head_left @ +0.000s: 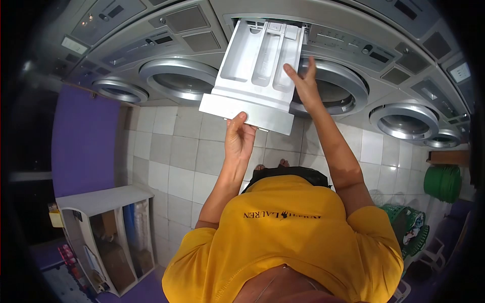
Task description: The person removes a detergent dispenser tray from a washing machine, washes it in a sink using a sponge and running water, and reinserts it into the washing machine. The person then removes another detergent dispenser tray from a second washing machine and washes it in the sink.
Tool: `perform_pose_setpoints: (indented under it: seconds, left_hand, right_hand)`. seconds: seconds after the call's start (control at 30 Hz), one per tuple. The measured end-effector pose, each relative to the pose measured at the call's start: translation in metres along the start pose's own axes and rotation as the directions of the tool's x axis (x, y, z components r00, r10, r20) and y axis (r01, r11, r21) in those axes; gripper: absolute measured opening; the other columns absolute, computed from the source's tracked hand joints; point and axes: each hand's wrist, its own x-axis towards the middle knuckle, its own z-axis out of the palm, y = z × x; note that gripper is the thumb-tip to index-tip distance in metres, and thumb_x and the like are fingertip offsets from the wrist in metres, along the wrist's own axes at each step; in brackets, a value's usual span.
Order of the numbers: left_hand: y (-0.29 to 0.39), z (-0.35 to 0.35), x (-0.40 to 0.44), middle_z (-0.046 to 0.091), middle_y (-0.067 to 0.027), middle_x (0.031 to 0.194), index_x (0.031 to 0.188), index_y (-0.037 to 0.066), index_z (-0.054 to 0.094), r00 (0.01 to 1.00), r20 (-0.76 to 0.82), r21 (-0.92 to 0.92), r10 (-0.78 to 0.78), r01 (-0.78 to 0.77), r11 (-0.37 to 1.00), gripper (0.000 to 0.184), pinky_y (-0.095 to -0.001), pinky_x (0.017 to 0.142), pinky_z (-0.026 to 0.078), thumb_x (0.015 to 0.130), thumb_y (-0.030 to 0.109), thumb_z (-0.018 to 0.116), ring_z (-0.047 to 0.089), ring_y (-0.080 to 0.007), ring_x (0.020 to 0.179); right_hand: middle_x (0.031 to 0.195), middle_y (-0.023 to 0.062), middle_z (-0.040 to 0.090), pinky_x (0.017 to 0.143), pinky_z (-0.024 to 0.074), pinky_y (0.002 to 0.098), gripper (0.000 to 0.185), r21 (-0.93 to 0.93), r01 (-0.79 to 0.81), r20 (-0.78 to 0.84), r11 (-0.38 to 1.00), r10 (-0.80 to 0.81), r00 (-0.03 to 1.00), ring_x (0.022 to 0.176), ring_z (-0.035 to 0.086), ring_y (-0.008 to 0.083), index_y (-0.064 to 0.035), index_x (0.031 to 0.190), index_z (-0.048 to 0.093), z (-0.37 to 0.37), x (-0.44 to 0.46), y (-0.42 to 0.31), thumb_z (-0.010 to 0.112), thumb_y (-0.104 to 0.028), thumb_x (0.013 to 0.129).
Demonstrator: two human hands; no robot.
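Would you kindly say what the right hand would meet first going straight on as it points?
The right hand would probably meet the control panel above the round door, though depth is unclear.

Detergent drawer: white plastic tray [252, 96], long and rectangular, open on top.
Compartments: three, running lengthwise; the left one [239, 58] is widest, the middle one [265, 63] and right one [286, 70] are narrower.
Rear pieces: two small pale plastic parts, one [274, 27] behind the middle compartment, the other [291, 33] behind the right.
Front panel: plain, pale, wider than the tray [246, 113], facing the wearer.
Pose: pulled far out of the washing machine [348, 44], compartments facing up; whether its back end remains inside is unclear.
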Motion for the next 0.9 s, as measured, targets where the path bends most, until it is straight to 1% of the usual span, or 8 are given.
perform_pose_setpoints:
  seconds: [0.03, 0.1, 0.13, 0.27, 0.47, 0.53, 0.63, 0.9]
  left_hand:
    - [0.002, -0.002, -0.001, 0.055, -0.0122, 0.106, 0.104, -0.004, 0.049, 1.000, 0.002, -0.001, -0.014, 0.014, 1.000, 0.038, -0.0398, 0.096, 0.040, 0.071, 0.003, 0.064, 0.053, -0.0245, 0.104]
    - [0.003, -0.011, -0.004, 0.055, -0.0122, 0.106, 0.105, -0.004, 0.049, 1.000, 0.001, -0.004, -0.028, 0.028, 1.000, 0.039, -0.0387, 0.097, 0.039, 0.071, 0.003, 0.064, 0.053, -0.0239, 0.104]
    - [0.005, -0.017, -0.004, 0.055, -0.0122, 0.106, 0.106, -0.004, 0.049, 0.999, 0.002, -0.008, -0.033, 0.033, 0.999, 0.039, -0.0381, 0.097, 0.039, 0.070, 0.002, 0.064, 0.053, -0.0236, 0.104]
    - [0.015, -0.036, -0.007, 0.055, -0.0112, 0.107, 0.108, -0.004, 0.048, 0.997, 0.032, -0.002, -0.067, 0.067, 0.998, 0.041, -0.0361, 0.098, 0.039, 0.070, 0.001, 0.064, 0.052, -0.0222, 0.104]
    - [0.034, -0.042, -0.015, 0.055, -0.0103, 0.107, 0.109, -0.003, 0.048, 0.988, 0.062, -0.027, -0.143, 0.145, 0.989, 0.041, -0.0352, 0.098, 0.039, 0.070, 0.000, 0.063, 0.052, -0.0213, 0.105]
    - [0.038, -0.053, -0.015, 0.055, -0.0104, 0.107, 0.110, -0.003, 0.048, 0.982, 0.077, -0.034, -0.170, 0.173, 0.984, 0.043, -0.0349, 0.098, 0.039, 0.070, 0.000, 0.063, 0.052, -0.0213, 0.105]
    - [0.045, -0.060, -0.019, 0.052, -0.0096, 0.112, 0.114, -0.005, 0.044, 0.976, 0.121, 0.081, -0.181, 0.172, 0.982, 0.046, -0.0343, 0.100, 0.035, 0.072, 0.004, 0.062, 0.048, -0.0195, 0.109]
    - [0.051, -0.068, -0.023, 0.051, -0.0098, 0.114, 0.121, -0.003, 0.038, 0.927, 0.149, 0.243, -0.346, 0.305, 0.921, 0.058, -0.0368, 0.098, 0.036, 0.071, 0.008, 0.064, 0.047, -0.0221, 0.111]
  right_hand:
    - [0.135, 0.0228, 0.025, 0.100, 0.0267, 0.0406, 0.098, 0.184, -0.107, 0.100, 0.977, 0.089, 0.991, 0.123, 0.029, 0.0324, -0.0001, 0.137, 0.005, -0.001, -0.002, 0.000, 0.066, -0.045, 0.074]
    - [0.134, 0.0214, 0.028, 0.099, 0.0288, 0.0381, 0.096, 0.489, -0.343, 0.333, 0.802, 0.192, 0.923, 0.122, 0.032, 0.0298, 0.0003, 0.137, 0.004, 0.002, -0.010, -0.004, 0.065, -0.042, 0.076]
    - [0.132, 0.0180, 0.032, 0.098, 0.0298, 0.0333, 0.082, 0.475, -0.244, 0.287, 0.845, 0.113, 0.951, 0.121, 0.034, 0.0255, -0.0023, 0.138, 0.007, 0.009, -0.009, 0.005, 0.059, -0.033, 0.082]
    - [0.131, 0.0139, 0.035, 0.099, 0.0287, 0.0305, 0.062, 0.466, -0.131, 0.261, 0.875, 0.005, 0.965, 0.119, 0.035, 0.0209, -0.0029, 0.137, 0.012, 0.019, -0.020, 0.011, 0.048, -0.021, 0.089]
    - [0.132, 0.0130, 0.034, 0.100, 0.0253, 0.0292, 0.061, 0.435, -0.010, 0.193, 0.901, -0.083, 0.978, 0.120, 0.034, 0.0196, -0.0026, 0.137, 0.013, 0.029, -0.041, 0.007, 0.048, -0.021, 0.090]
    - [0.132, 0.0139, 0.033, 0.100, 0.0265, 0.0292, 0.061, 0.372, -0.013, 0.147, 0.928, -0.045, 0.988, 0.120, 0.034, 0.0203, -0.0013, 0.136, 0.015, 0.032, -0.049, 0.008, 0.047, -0.022, 0.089]
    - [0.133, 0.0143, 0.032, 0.100, 0.0262, 0.0292, 0.061, 0.339, 0.030, 0.084, 0.940, -0.062, 0.995, 0.121, 0.033, 0.0206, -0.0007, 0.136, 0.014, 0.033, -0.067, 0.006, 0.046, -0.023, 0.089]
    - [0.135, 0.0139, 0.027, 0.102, 0.0224, 0.0285, 0.064, 0.368, 0.058, -0.059, 0.928, -0.039, 0.997, 0.123, 0.028, 0.0205, -0.0011, 0.138, 0.005, 0.016, -0.115, 0.011, 0.044, -0.021, 0.091]
